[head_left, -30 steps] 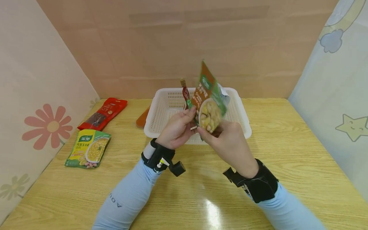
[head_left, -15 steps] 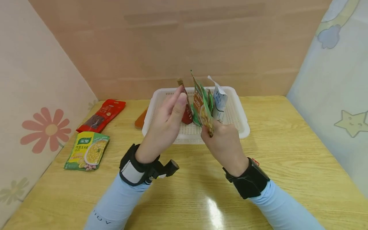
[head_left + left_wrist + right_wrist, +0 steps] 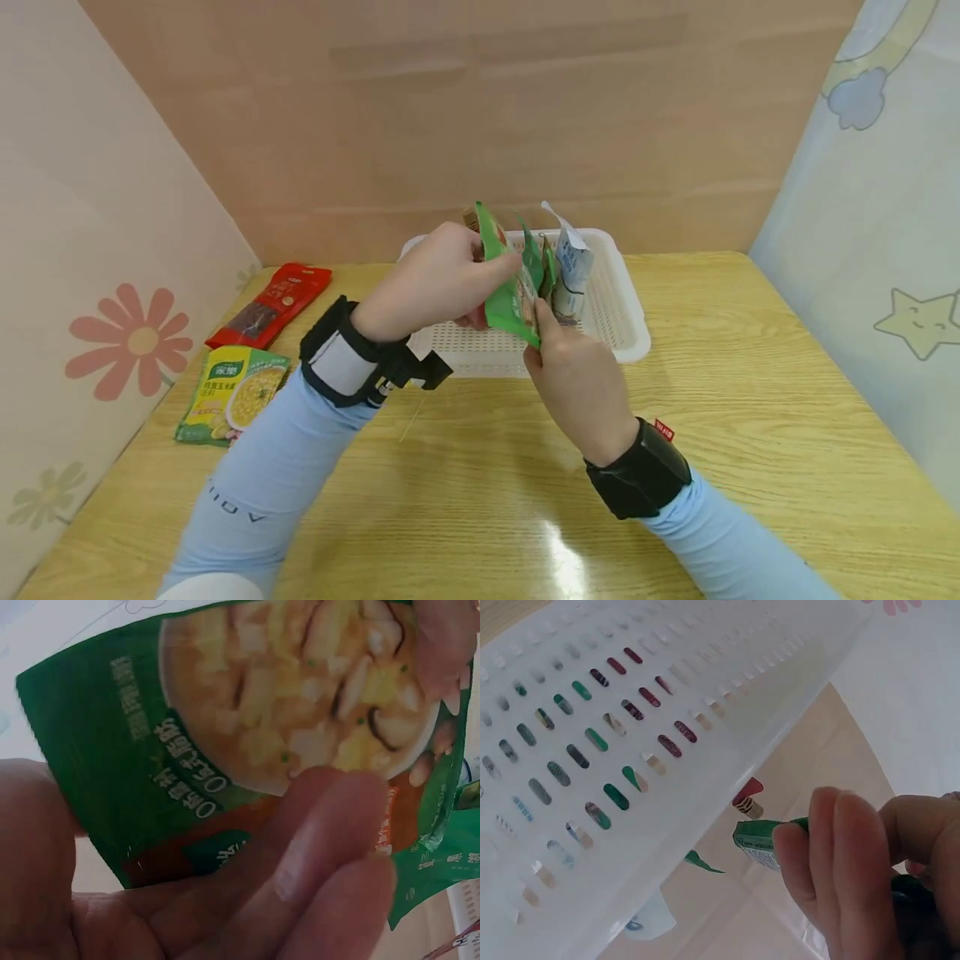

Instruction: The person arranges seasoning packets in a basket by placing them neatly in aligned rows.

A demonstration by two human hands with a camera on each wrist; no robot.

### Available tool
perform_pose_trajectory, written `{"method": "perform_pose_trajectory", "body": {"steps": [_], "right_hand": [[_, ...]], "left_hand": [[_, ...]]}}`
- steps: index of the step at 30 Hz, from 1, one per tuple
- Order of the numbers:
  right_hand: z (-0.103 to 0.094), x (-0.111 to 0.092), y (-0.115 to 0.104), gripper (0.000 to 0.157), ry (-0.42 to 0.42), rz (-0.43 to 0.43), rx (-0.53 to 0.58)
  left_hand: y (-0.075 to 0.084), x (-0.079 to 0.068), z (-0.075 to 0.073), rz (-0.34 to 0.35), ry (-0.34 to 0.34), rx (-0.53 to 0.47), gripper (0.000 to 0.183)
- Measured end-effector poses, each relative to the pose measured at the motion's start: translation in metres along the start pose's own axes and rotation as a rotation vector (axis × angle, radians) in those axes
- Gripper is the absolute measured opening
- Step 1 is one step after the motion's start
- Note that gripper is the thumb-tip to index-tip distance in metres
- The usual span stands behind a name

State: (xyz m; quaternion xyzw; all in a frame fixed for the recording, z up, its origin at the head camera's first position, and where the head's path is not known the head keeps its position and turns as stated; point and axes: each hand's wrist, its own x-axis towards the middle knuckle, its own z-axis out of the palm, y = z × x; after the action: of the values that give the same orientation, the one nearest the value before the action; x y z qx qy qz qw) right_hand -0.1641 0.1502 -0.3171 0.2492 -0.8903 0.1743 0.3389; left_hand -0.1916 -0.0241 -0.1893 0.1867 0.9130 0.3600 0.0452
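My left hand (image 3: 442,283) holds a green and orange soup seasoning packet (image 3: 510,312), thumb on one face and fingers on the other. The bowl picture on the packet (image 3: 300,690) faces the left wrist camera. My right hand (image 3: 581,383) pinches the packet's near, lower end. Both hands are over the front of a white plastic basket (image 3: 637,342). Inside it stand a dark green packet (image 3: 531,258), another green packet (image 3: 550,271) and a white and blue pouch (image 3: 573,267). A red bottle with a gold cap (image 3: 471,219) is mostly hidden behind my left hand.
On the table's left lie a red bag (image 3: 277,300) with a clear window and a yellow-green corn soup packet (image 3: 232,392), partly covered by my left sleeve. A brown backdrop (image 3: 480,125) rises behind the basket, with patterned walls at both sides.
The packet was turned edge-on and now shows its green side. My left hand let go of it, was open beside it, then came over and took hold again. The right hand kept its grip.
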Motion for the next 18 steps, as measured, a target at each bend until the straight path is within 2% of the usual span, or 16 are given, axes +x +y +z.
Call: {"method": "perform_pose_trajectory", "body": {"steps": [3, 5, 8, 10, 12, 14, 16, 18], "right_hand": [[0.000, 0.000, -0.002, 0.058, -0.020, 0.005, -0.018], [0.000, 0.001, -0.003, 0.057, -0.024, 0.001, 0.000], [-0.001, 0.004, -0.003, 0.058, -0.053, -0.018, 0.040], [-0.004, 0.007, -0.001, 0.062, -0.101, -0.016, 0.088], [-0.009, 0.011, 0.004, 0.065, -0.180, 0.020, 0.147], [-0.017, 0.016, 0.013, 0.061, -0.236, 0.076, 0.202], [-0.027, 0.021, 0.025, 0.051, -0.262, 0.146, 0.242], [-0.038, 0.025, 0.039, 0.041, -0.252, 0.203, 0.253]], "left_hand": [[0.000, 0.004, -0.004, -0.023, -0.031, 0.007, 0.033], [-0.002, 0.006, -0.007, -0.035, -0.046, -0.025, 0.030], [-0.005, 0.006, -0.013, -0.055, -0.031, -0.086, 0.027], [-0.008, 0.005, -0.019, -0.064, -0.007, -0.136, 0.026], [-0.011, 0.002, -0.027, -0.079, 0.026, -0.154, 0.027], [-0.015, 0.001, -0.035, -0.092, 0.055, -0.164, 0.028], [-0.021, 0.000, -0.043, -0.112, 0.078, -0.171, 0.029], [-0.028, 0.001, -0.049, -0.132, 0.088, -0.172, 0.030]]}}
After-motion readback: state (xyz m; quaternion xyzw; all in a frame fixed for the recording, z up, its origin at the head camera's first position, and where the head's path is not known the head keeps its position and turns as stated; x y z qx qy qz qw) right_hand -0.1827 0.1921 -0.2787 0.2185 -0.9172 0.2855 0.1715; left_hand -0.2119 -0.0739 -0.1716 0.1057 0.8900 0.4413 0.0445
